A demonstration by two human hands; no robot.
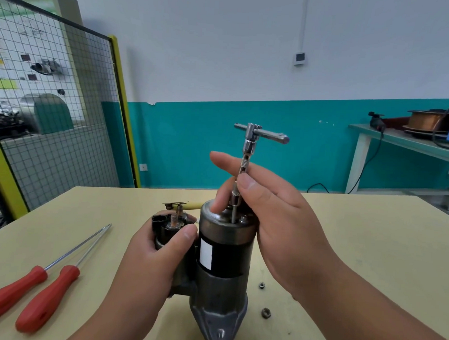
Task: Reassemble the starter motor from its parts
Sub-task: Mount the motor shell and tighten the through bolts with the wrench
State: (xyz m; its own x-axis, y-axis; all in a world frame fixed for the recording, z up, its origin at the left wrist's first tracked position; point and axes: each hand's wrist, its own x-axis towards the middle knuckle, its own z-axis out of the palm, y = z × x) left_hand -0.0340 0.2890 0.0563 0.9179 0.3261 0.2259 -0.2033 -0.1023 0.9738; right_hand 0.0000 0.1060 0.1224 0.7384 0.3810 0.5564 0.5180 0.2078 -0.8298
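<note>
While left hand (159, 251) gripping starter motor (224, 256) upright on table (368, 251), right hand (287, 223) pinching T-wrench (250, 145) shaft atop it.

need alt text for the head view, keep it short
A person's left hand grips an upright starter motor on a tan table while the right hand pinches the shaft of a T-handle driver standing on the motor's top end. Two red screwdrivers lie to the left, two loose nuts to the right.
</note>
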